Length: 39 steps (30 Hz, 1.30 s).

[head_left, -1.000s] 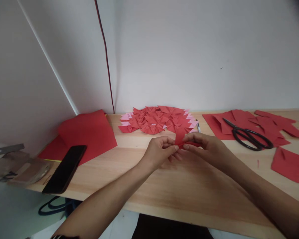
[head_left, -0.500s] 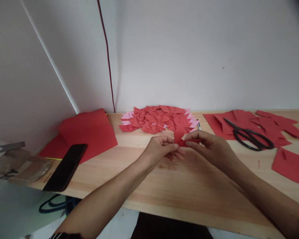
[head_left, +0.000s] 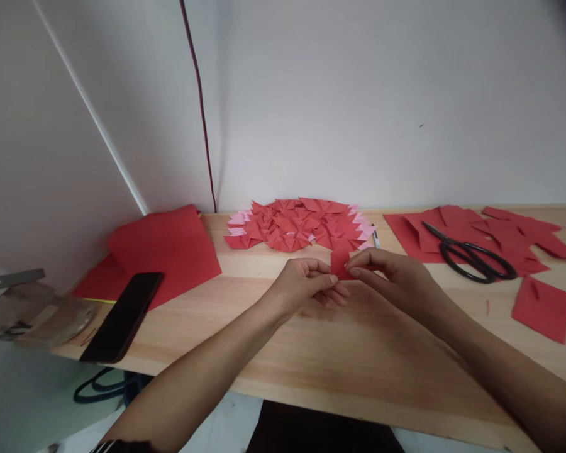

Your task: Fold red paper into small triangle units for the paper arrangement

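Between my two hands, over the middle of the wooden table, is a small piece of red paper [head_left: 340, 258]. My left hand [head_left: 309, 283] pinches its lower left part between thumb and fingers. The thumb and forefinger of my right hand [head_left: 384, 272] grip its right side. Part of the paper is hidden by the fingers. Just behind my hands, a pile of folded red and pink paper pieces [head_left: 295, 224] lies near the wall. A pen [head_left: 376, 238] rests at the right end of that pile.
Black-handled scissors [head_left: 471, 255] lie on cut red paper [head_left: 405, 233] at the right, with another red piece [head_left: 540, 311] nearer. Large red sheets [head_left: 170, 251] and a black phone [head_left: 122, 318] are at the left, beside a clear plastic box [head_left: 51, 318].
The right fingers have shifted slightly left along the paper, and its upright part shows more plainly. The view has moved a little. Both hands keep their hold.
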Available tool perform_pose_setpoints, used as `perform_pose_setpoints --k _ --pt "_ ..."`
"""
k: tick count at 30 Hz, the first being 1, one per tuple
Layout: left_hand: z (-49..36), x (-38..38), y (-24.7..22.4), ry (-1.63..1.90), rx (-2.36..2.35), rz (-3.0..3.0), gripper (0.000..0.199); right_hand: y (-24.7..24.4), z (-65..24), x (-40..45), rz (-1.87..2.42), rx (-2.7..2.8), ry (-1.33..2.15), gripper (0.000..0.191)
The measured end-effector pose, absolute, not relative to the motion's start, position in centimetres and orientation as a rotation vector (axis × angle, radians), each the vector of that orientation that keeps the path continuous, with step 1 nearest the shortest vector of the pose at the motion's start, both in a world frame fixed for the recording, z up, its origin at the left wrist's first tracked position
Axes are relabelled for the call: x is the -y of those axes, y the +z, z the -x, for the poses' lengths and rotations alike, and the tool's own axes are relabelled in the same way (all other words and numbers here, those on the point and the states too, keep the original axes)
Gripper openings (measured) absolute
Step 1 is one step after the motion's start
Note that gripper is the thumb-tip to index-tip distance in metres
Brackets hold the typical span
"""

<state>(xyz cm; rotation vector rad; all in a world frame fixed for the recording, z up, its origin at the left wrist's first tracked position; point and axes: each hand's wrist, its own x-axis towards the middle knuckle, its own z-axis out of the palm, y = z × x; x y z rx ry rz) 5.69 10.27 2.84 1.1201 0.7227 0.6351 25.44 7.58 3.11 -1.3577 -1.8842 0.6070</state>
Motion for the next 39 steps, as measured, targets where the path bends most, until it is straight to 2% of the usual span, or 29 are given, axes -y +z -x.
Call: perform_pose_setpoints --k 18,24,32,39 --pt "-6.8 -9.3 3.1 0.719 -0.910 -1.253 0.010 2.9 -25.0 -7.5 1.384 1.901 0.686 0.013" --pt "-6.6 -9.3 3.3 0.742 -0.888 -1.300 0.007 3.1 -25.0 -7.9 1.414 1.769 0.802 0.021" --pt "-6.5 -9.3 3.1 0.729 -0.835 -1.305 0.010 3.2 -25.5 -8.1 1.316 1.837 1.000 0.026" --pt "-6.3 -9.5 3.0 0.724 -0.770 -1.321 0.015 3.3 -25.0 -7.9 1.344 1.935 0.826 0.025"
